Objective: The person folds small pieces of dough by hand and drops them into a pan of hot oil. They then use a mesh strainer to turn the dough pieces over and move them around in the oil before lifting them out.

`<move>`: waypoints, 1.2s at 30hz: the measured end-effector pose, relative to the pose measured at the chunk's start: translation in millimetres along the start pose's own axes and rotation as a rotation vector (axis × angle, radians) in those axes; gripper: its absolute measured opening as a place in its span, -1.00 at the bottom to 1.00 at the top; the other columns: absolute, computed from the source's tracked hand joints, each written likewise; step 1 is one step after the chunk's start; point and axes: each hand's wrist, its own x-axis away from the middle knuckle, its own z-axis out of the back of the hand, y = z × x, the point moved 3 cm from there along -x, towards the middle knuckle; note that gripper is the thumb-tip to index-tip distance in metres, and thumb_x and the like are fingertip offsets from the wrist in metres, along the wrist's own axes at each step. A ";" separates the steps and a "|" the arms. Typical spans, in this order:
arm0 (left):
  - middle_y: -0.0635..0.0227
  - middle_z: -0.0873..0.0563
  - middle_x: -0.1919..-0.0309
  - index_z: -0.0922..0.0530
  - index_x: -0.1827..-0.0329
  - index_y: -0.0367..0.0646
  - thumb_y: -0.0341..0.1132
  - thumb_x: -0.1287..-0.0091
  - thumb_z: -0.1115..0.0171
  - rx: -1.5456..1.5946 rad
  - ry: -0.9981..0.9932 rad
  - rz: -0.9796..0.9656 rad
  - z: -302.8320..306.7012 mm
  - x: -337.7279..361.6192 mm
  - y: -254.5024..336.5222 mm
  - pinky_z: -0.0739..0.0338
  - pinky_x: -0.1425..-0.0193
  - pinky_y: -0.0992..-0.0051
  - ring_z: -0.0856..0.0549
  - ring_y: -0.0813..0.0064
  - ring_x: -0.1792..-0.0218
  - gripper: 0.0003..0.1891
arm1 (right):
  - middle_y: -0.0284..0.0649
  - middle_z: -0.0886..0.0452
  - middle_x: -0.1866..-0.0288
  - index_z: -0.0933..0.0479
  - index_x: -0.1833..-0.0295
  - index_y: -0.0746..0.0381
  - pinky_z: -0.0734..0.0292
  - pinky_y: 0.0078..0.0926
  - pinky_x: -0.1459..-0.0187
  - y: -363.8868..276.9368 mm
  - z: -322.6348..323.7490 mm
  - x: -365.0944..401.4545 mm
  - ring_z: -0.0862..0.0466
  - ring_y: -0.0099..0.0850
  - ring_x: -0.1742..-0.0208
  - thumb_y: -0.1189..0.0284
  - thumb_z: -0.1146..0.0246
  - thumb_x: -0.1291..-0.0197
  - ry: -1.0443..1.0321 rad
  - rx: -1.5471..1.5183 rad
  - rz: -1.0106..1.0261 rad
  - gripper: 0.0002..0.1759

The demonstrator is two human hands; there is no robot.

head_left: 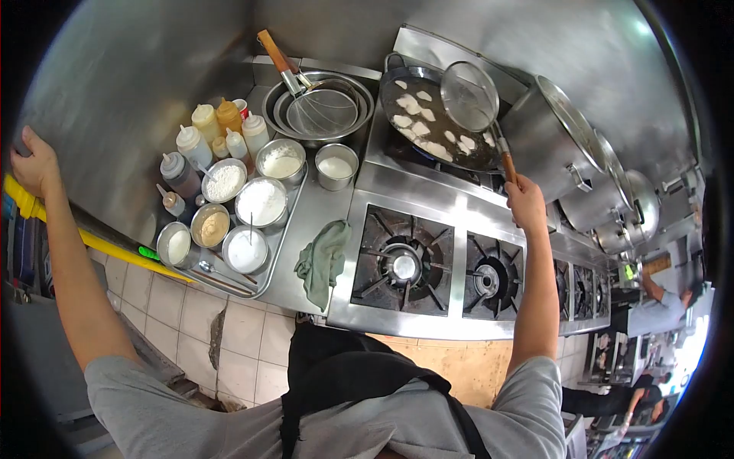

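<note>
My right hand (526, 202) is closed round the wooden handle of a round mesh strainer (469, 96). The strainer's basket is over the right part of a wok (390, 145) of dark oil, where several pale pieces (409, 104) float. At the far left, my left hand (36, 162) is raised by the steel wall, its fingers curled at the edge of the view; whether they hold anything is hidden.
A tray (284, 243) holds several bowls of white and tan powders. Squeeze bottles (189, 142) stand behind it. A green cloth (322, 264) lies beside the front burner (405, 265). Large pots (547, 138) stand right of the wok. Other people (659, 310) are at the far right.
</note>
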 end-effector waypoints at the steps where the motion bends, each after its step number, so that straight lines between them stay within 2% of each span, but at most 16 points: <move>1: -0.15 -0.66 -0.09 -0.40 -0.41 -0.12 0.46 -0.27 0.06 -0.001 0.007 -0.014 0.8 0.4 0.2 -0.47 -0.22 0.09 -0.62 -0.16 -0.14 -0.11 | -0.31 -0.49 0.62 -0.61 0.09 0.27 -0.34 -0.44 0.66 -0.2 -1.2 -1.4 -0.45 -0.51 0.73 0.33 -0.16 -0.26 0.005 -0.002 -0.001 -0.74; 3: -0.15 -0.67 -0.07 -0.41 -0.40 -0.11 0.45 -0.28 0.06 -0.001 0.019 -0.027 0.8 -1.2 0.1 -0.48 -0.20 0.08 -0.63 -0.15 -0.12 -0.12 | -0.26 -0.49 0.64 -0.58 0.18 0.31 -0.34 -0.40 0.67 -0.1 -10.1 -5.0 -0.46 -0.48 0.75 0.33 -0.16 -0.24 -0.149 -0.091 -0.033 -0.75; 5: -0.09 -0.66 -0.12 -0.56 -0.21 -0.33 0.30 -0.30 -0.09 0.011 0.043 -0.056 0.8 -2.7 0.3 -0.48 -0.24 0.15 -0.61 -0.07 -0.15 -0.22 | -0.31 -0.46 0.65 -0.54 0.25 0.30 -0.23 -0.46 0.76 -9.4 -11.7 1.2 -0.39 -0.52 0.81 0.36 -0.15 -0.27 -0.176 -0.153 -0.051 -0.79; 14: -0.10 -0.66 -0.10 -0.56 -0.21 -0.33 0.29 -0.29 -0.09 -0.023 0.011 -0.032 -1.6 -2.6 -2.7 -0.49 -0.21 0.14 -0.63 -0.09 -0.12 -0.22 | -0.38 -0.46 0.62 -0.58 0.16 0.27 -0.18 -0.56 0.76 -25.7 -6.3 18.3 -0.34 -0.64 0.79 0.35 -0.16 -0.29 -0.193 -0.260 0.004 -0.79; 16: -0.12 -0.68 -0.07 -0.52 -0.29 -0.25 0.34 -0.30 -0.04 -0.034 0.016 -0.050 -5.0 -5.5 -7.0 -0.50 -0.20 0.14 -0.64 -0.10 -0.12 -0.19 | -0.23 -0.54 0.58 -0.58 0.13 0.26 -0.36 -0.42 0.61 -29.3 -6.7 23.3 -0.50 -0.43 0.69 0.32 -0.18 -0.26 -0.247 -0.166 -0.040 -0.76; 17: -0.13 -0.69 -0.04 -0.47 -0.36 -0.17 0.40 -0.30 0.01 -0.049 0.023 -0.067 -7.1 -6.8 -9.0 -0.50 -0.20 0.13 -0.65 -0.10 -0.12 -0.16 | -0.23 -0.54 0.58 -0.58 0.13 0.26 -0.36 -0.42 0.61 -25.3 -9.9 23.9 -0.50 -0.43 0.69 0.32 -0.18 -0.26 -0.244 -0.168 -0.042 -0.76; 19: -0.12 -0.69 -0.06 -0.48 -0.36 -0.19 0.39 -0.30 0.01 -0.031 0.048 -0.083 -8.6 -7.9 -10.9 -0.50 -0.21 0.14 -0.65 -0.09 -0.13 -0.15 | -0.03 -0.61 0.46 -0.58 0.08 0.27 -0.49 -0.23 0.35 -23.2 -15.2 24.8 -0.62 -0.13 0.46 0.29 -0.19 -0.25 -0.054 0.082 0.194 -0.72; 20: -0.11 -0.68 -0.08 -0.48 -0.35 -0.21 0.39 -0.30 0.00 -0.017 0.072 -0.098 -8.0 -7.8 -10.2 -0.49 -0.22 0.15 -0.64 -0.09 -0.14 -0.15 | -0.03 -0.61 0.46 -0.58 0.08 0.27 -0.49 -0.23 0.35 -23.2 -15.7 25.0 -0.62 -0.13 0.46 0.29 -0.19 -0.25 -0.055 0.081 0.193 -0.72; 22: -0.10 -0.68 -0.09 -0.48 -0.35 -0.22 0.40 -0.30 0.01 -0.036 0.048 -0.078 -8.9 -7.3 -11.0 -0.50 -0.21 0.15 -0.64 -0.09 -0.14 -0.14 | 0.08 -0.62 0.34 -0.57 0.05 0.28 -0.47 -0.13 0.16 -24.5 -13.4 26.7 -0.61 0.04 0.23 0.29 -0.19 -0.24 -0.033 0.130 0.115 -0.69; 23: -0.10 -0.68 -0.09 -0.49 -0.34 -0.23 0.40 -0.29 0.01 -0.058 0.027 -0.056 -9.4 -7.2 -12.4 -0.50 -0.21 0.15 -0.64 -0.09 -0.14 -0.14 | 0.08 -0.62 0.34 -0.57 0.05 0.28 -0.47 -0.13 0.16 -23.9 -12.4 27.9 -0.61 0.04 0.23 0.29 -0.19 -0.24 -0.036 0.131 0.115 -0.69; 26: -0.09 -0.68 -0.09 -0.49 -0.34 -0.22 0.40 -0.30 0.03 -0.065 -0.021 0.019 -6.2 -4.3 -8.7 -0.51 -0.20 0.14 -0.64 -0.09 -0.14 -0.14 | 0.03 -0.61 0.41 -0.57 0.04 0.28 -0.47 -0.21 0.25 -25.7 -4.3 34.6 -0.62 -0.07 0.36 0.29 -0.18 -0.25 0.077 0.187 0.227 -0.69; 28: -0.10 -0.68 -0.08 -0.49 -0.33 -0.22 0.41 -0.30 0.04 -0.072 0.001 -0.011 -7.7 -5.5 -10.2 -0.51 -0.19 0.13 -0.64 -0.09 -0.13 -0.13 | -0.07 -0.57 0.49 -0.58 0.03 0.29 -0.44 -0.32 0.34 -24.0 2.7 40.7 -0.58 -0.28 0.47 0.31 -0.18 -0.27 -0.049 0.000 0.053 -0.71; 29: -0.10 -0.68 -0.08 -0.50 -0.33 -0.23 0.41 -0.30 0.04 -0.076 0.023 -0.042 -8.0 -6.3 -10.5 -0.51 -0.19 0.12 -0.65 -0.10 -0.13 -0.13 | -0.07 -0.57 0.49 -0.58 0.03 0.29 -0.44 -0.32 0.34 -25.2 7.8 46.0 -0.58 -0.28 0.47 0.31 -0.18 -0.27 -0.050 0.000 0.053 -0.71; 31: -0.10 -0.68 -0.07 -0.51 -0.32 -0.23 0.42 -0.29 0.04 -0.067 0.031 -0.052 -9.0 -6.0 -12.3 -0.52 -0.18 0.12 -0.65 -0.10 -0.12 -0.13 | -0.20 -0.51 0.55 -0.58 0.02 0.30 -0.39 -0.41 0.40 -22.9 13.1 59.0 -0.50 -0.46 0.52 0.34 -0.17 -0.28 -0.154 -0.119 0.019 -0.72; 35: -0.09 -0.69 -0.07 -0.51 -0.30 -0.25 0.41 -0.30 0.03 -0.083 0.003 -0.047 -15.9 -9.1 -21.7 -0.52 -0.19 0.12 -0.65 -0.11 -0.12 -0.14 | -0.23 -0.49 0.56 -0.59 0.02 0.30 -0.38 -0.43 0.41 3.1 6.3 65.0 -0.50 -0.49 0.52 0.35 -0.18 -0.29 -0.177 -0.191 0.065 -0.72; 36: -0.09 -0.69 -0.07 -0.51 -0.30 -0.25 0.41 -0.30 0.03 -0.077 0.001 -0.048 -18.6 -8.8 -24.6 -0.52 -0.19 0.12 -0.65 -0.11 -0.12 -0.14 | -0.32 -0.46 0.56 -0.58 -0.04 0.31 -0.33 -0.51 0.44 2.1 8.3 66.4 -0.46 -0.56 0.53 0.38 -0.18 -0.30 -0.139 -0.109 0.076 -0.71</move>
